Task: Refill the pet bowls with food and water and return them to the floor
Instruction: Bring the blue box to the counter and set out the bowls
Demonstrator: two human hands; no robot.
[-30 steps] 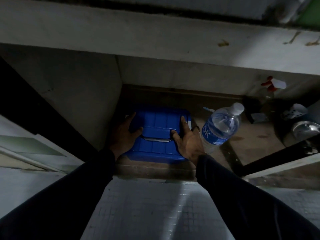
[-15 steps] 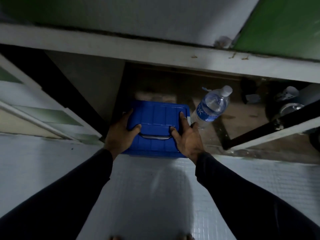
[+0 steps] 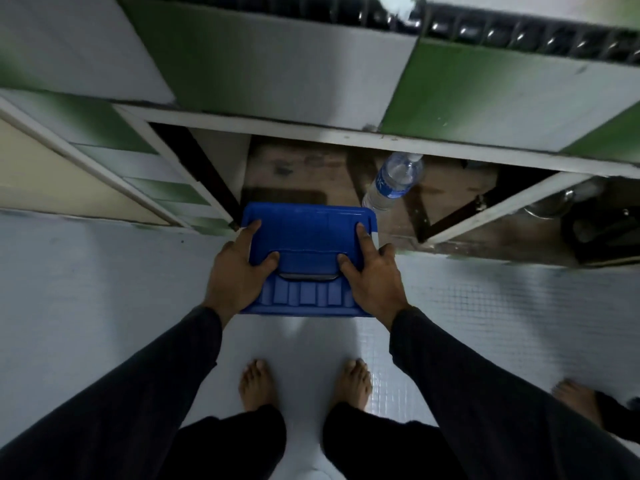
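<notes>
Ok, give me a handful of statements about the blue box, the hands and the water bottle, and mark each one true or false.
1. Both hands grip the blue box, the left hand on its left side and the right hand on its right. True.
2. The water bottle lies on top of the box lid. False: it is beyond the box's far right corner, by the open cabinet.
3. The box lid is off. False: the lid is on, thumbs resting near its handle.
4. The person's bare feet show on the white tiled floor. True.
5. The left hand holds a pet bowl. False: it holds only the box.
</notes>
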